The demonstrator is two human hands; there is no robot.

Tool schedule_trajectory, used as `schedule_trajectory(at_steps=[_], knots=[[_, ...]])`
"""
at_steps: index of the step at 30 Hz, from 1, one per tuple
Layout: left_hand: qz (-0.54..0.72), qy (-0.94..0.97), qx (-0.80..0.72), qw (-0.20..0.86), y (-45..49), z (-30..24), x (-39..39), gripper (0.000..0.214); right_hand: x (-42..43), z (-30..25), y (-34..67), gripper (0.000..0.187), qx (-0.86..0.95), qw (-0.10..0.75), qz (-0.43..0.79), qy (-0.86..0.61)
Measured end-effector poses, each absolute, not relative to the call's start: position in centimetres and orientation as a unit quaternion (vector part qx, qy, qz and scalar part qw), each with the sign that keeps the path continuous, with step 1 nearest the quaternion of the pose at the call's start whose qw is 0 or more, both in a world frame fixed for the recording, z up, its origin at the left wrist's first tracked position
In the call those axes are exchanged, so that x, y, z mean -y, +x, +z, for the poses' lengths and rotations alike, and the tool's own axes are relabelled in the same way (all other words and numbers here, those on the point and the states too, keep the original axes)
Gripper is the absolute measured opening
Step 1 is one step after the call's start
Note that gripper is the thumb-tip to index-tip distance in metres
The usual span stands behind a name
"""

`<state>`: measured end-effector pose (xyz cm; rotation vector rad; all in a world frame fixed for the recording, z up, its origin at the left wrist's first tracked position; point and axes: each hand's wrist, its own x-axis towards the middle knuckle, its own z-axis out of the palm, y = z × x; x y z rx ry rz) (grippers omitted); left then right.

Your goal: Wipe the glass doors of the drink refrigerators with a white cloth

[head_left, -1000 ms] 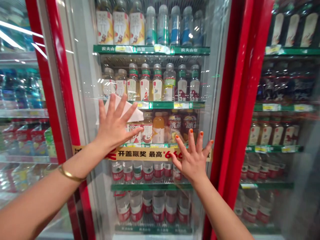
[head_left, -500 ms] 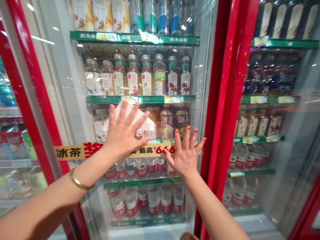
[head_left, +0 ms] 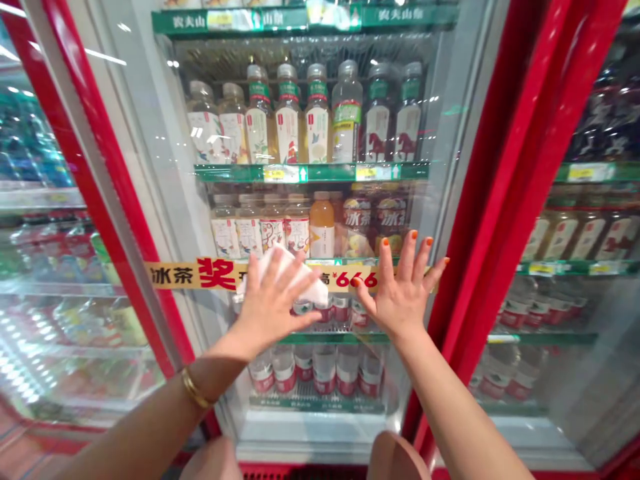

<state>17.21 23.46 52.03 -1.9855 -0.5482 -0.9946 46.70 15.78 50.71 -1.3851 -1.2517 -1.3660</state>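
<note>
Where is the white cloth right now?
In the head view, the white cloth sits under the left hand on the glass fridge door, at the yellow strip, to the left of the right hand.

My left forearm (head_left: 135,427) and right forearm (head_left: 465,407) are bare right down to the lower edge of the view. A thin gold bangle (head_left: 194,388), smooth and rounded, circles my left wrist. The fingernails (head_left: 414,235) on my right hand (head_left: 400,293) are short and painted bright orange. On my left hand (head_left: 273,307), the nails are too blurred to tell.
</note>
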Motion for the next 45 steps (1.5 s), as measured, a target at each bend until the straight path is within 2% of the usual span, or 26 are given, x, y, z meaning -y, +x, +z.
schedule_trajectory(at_steps=[2,4,7,9,14,16,20,23,26,29,32,35,39,42,45], knots=[[-0.379,-0.797,0.192,0.43,15.8,47.5,-23.7,0.103,-15.9,50.7,46.7,0.111,0.497,0.4,-0.537,-0.552],[-0.426,-0.77,0.268,0.391,13.0,45.1,-24.4,0.096,-15.9,50.7,46.7,0.11,0.498,0.398,-0.536,-0.554],[-0.523,-0.684,0.435,0.264,11.2,45.8,-25.0,0.09,-15.8,50.7,46.8,0.108,0.5,0.4,-0.538,-0.548],[-0.552,-0.652,0.468,0.228,12.7,46.4,-24.4,0.092,-15.6,50.6,46.8,0.104,0.498,0.405,-0.538,-0.546],[-0.476,-0.725,0.349,0.355,16.0,42.1,-23.3,0.096,-15.4,49.4,46.8,0.091,0.503,0.414,-0.53,-0.543],[-0.487,-0.703,0.386,0.345,14.8,41.3,-23.6,0.096,-15.4,48.9,46.7,0.091,0.506,0.416,-0.532,-0.537],[-0.564,-0.619,0.501,0.217,14.4,44.8,-23.7,0.093,-15.5,48.3,46.9,0.097,0.506,0.411,-0.528,-0.544],[-0.519,-0.688,0.429,0.27,17.4,45.3,-22.7,0.098,-15.5,48.2,47.0,0.1,0.501,0.408,-0.519,-0.56],[-0.459,-0.742,0.345,0.345,18.4,42.3,-22.1,0.108,-15.5,48.1,47.0,0.101,0.5,0.412,-0.517,-0.559],[-0.507,-0.687,0.435,0.285,16.3,42.3,-22.9,0.1,-15.5,48.2,46.8,0.103,0.502,0.41,-0.521,-0.555],[-0.564,-0.619,0.506,0.206,16.0,47.2,-23.5,0.091,-15.5,48.4,46.7,0.105,0.499,0.41,-0.521,-0.559],[-0.522,-0.675,0.445,0.27,18.6,50.3,-22.8,0.096,-15.5,48.4,46.6,0.101,0.497,0.417,-0.522,-0.553],[-0.444,-0.752,0.3,0.383,19.1,46.6,-22.1,0.11,-15.5,48.4,46.4,0.101,0.492,0.416,-0.527,-0.554],[-0.478,-0.736,0.357,0.32,15.8,46.6,-23.1,0.106,-15.6,48.5,46.2,0.107,0.489,0.414,-0.526,-0.559],[-0.527,-0.695,0.428,0.236,15.3,51.4,-23.6,0.092,-15.6,48.6,46.2,0.107,0.49,0.418,-0.525,-0.556]])
